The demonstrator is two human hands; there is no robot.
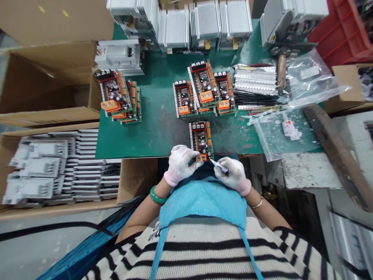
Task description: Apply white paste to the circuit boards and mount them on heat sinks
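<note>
A green circuit board point(201, 140) with an orange block at its near end lies at the front edge of the green mat point(157, 124). My left hand point(181, 163), in a white glove, is closed on the board's near left corner. My right hand point(231, 174), also gloved, is closed on a small white pen-like tool point(218, 166) whose tip points at the board's orange block. A green bangle sits on my left wrist and a thin bracelet on my right.
Two piles of similar boards point(121, 97) point(205, 91) lie further back on the mat. White finned heat sinks point(192, 23) line the back. Cardboard boxes of grey parts point(58, 167) stand at the left. Plastic bags point(279, 132), a hammer point(281, 66) and a red crate point(344, 31) are at the right.
</note>
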